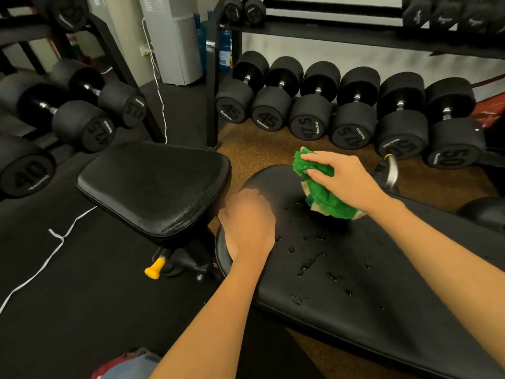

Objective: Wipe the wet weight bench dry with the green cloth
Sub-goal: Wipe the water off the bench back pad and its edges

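The long black pad of the weight bench [369,291] runs from the middle to the lower right, with water droplets scattered over its near half. My right hand [338,179] grips the bunched green cloth [325,198] at the pad's far rounded end, and the cloth's lower part touches the pad. My left hand [246,222] rests on the pad's left edge with its fingers curled over the rim. The separate black seat pad [155,187] stands to the left.
A rack of large black dumbbells [352,110] lines the floor behind the bench, and another dumbbell rack [79,116] stands at the left. A yellow adjustment knob [154,269] sticks out under the seat. A white cord [54,242] trails across the black floor.
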### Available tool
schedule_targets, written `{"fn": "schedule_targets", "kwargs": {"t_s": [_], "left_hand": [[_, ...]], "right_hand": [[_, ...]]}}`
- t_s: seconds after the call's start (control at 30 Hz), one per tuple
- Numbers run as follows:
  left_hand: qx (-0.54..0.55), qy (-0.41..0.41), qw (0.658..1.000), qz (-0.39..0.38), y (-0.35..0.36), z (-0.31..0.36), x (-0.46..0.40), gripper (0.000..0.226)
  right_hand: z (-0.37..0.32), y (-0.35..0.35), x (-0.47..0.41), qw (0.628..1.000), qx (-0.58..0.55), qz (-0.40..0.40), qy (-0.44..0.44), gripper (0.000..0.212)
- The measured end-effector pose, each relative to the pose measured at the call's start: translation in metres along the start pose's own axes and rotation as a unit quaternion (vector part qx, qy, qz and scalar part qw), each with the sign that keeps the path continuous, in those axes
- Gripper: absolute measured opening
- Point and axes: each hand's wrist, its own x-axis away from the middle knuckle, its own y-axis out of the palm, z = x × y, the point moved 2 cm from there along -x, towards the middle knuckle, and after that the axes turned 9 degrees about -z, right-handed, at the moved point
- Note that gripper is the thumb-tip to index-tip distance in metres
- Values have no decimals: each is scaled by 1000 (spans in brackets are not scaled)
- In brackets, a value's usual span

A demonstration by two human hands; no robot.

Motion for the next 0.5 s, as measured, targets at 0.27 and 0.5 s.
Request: {"fn": "schedule_targets", "kwargs": {"t_s": [0.27,0.5], "left_hand": [[-3,-3,1000,-15,-3,0,1,33],[266,-57,958,-91,-32,-11,0,35]], "right_hand": [[57,6,46,975,118,-107,152,54],[57,31,49,944,169,-114,259,79]]}}
